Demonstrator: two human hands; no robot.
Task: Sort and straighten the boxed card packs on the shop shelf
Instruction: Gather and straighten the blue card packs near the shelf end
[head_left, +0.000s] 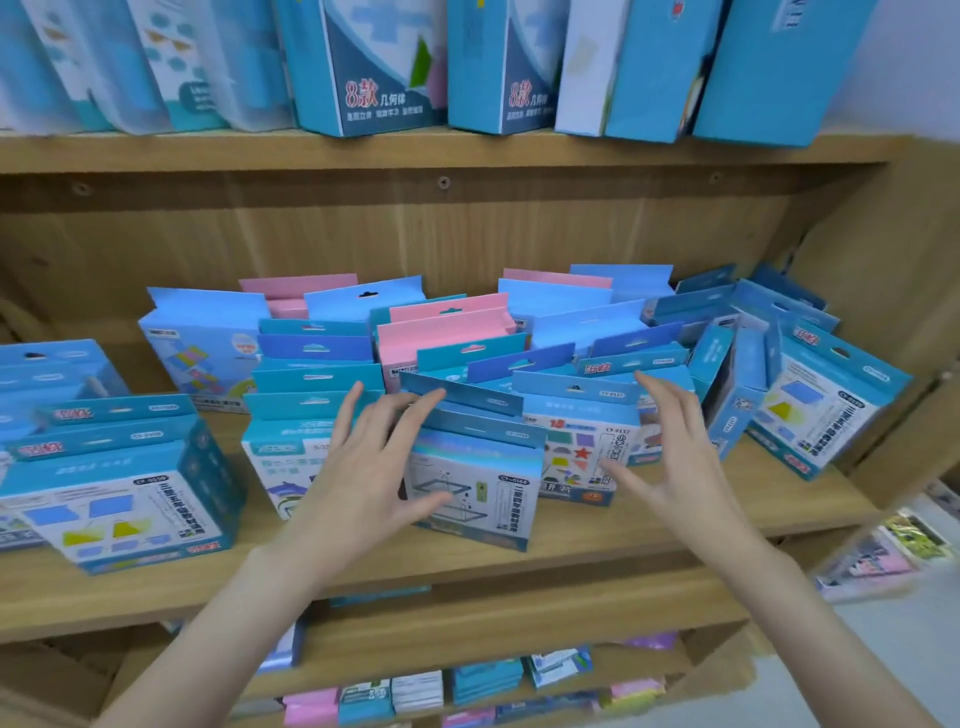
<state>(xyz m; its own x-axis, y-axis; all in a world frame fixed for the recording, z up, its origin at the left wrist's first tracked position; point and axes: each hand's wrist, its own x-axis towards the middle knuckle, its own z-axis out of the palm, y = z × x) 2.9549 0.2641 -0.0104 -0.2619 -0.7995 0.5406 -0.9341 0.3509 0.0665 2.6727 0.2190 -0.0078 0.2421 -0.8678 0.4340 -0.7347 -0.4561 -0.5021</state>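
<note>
Several rows of blue and pink boxed card packs stand on the wooden middle shelf (519, 556). The front pack of the middle row (472, 483) is turned askew and leans forward. My left hand (371, 467) touches its left side, fingers spread, with fingertips on its hanging tab and thumb on its front face. My right hand (670, 457) hovers spread and empty just to its right, in front of a pack with coloured shapes (576, 441). At the right end, a group of packs (810, 400) leans sideways. A left group (119, 483) also tilts.
Tall blue boxes (363, 67) stand on the upper shelf. A lower shelf holds flat stacks of pink, blue and white packs (415, 693). The shelf's wooden side panel (893, 312) closes off the right end. More goods show at the lower right (883, 556).
</note>
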